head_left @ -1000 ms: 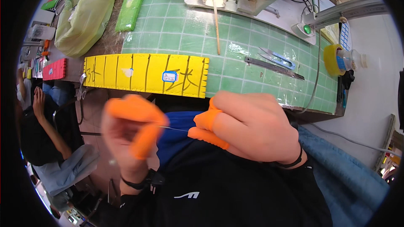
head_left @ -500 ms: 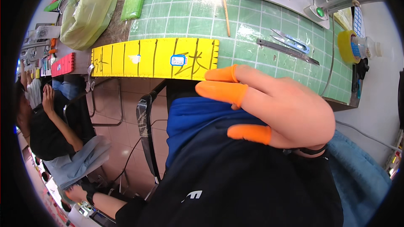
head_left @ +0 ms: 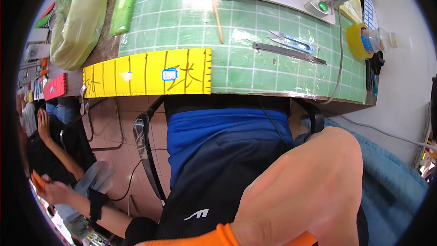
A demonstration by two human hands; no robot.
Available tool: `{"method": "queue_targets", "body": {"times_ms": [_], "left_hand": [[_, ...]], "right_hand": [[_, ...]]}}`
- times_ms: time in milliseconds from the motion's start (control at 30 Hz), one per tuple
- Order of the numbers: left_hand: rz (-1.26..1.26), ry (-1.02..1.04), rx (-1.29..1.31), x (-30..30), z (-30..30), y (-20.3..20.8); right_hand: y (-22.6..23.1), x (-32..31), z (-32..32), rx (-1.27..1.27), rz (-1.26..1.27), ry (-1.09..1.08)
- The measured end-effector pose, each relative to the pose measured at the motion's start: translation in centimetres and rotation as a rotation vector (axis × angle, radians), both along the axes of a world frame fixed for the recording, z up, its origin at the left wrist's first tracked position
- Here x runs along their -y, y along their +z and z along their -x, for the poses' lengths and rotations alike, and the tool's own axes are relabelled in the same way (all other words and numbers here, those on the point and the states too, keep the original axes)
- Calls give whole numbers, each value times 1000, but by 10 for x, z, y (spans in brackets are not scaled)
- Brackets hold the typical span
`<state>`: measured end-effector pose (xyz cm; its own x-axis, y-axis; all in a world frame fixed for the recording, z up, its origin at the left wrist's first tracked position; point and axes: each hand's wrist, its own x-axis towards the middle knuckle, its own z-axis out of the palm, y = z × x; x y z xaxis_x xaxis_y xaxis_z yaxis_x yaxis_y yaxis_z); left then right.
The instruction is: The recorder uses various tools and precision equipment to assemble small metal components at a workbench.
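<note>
My right hand (head_left: 302,184) is large and close at the lower right, over my lap. Orange finger cots (head_left: 195,240) cover its digits, but the lower edge cuts off the fingertips, so I cannot tell whether it holds anything. At the lower left my left hand (head_left: 57,192) reaches out to the side, a black band on its forearm. One digit there, in an orange cot (head_left: 38,182), stretches upward; nothing shows in that hand, though its other fingers are hard to make out. Neither hand touches the yellow strip (head_left: 148,73) with black lines and a small label along the table's front edge.
The green gridded table (head_left: 246,70) bears thread snips (head_left: 293,42), a dark metal ruler (head_left: 287,52), a wooden stick (head_left: 217,18) and a green packet (head_left: 125,4). Yellow tape (head_left: 357,41) sits at the right edge. A chair armrest (head_left: 148,155) and another person (head_left: 50,150) are at left.
My right hand has drawn back from the yellow strip toward my body and nearer the camera. My left hand has moved up and further left. The view has shifted slightly right.
</note>
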<state>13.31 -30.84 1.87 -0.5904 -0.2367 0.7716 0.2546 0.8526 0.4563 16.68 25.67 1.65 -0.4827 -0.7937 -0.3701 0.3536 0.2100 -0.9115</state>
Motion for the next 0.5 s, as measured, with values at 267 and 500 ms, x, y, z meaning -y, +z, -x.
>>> {"method": "queue_targets", "body": {"times_ms": [267,500], "left_hand": [[393,-377,120,-123,11,-80],[323,-535,338,-206,-31,-106]], "right_hand": [[1,15,12,13,-66,-54],[14,11,2,-63,-63,-82]]}}
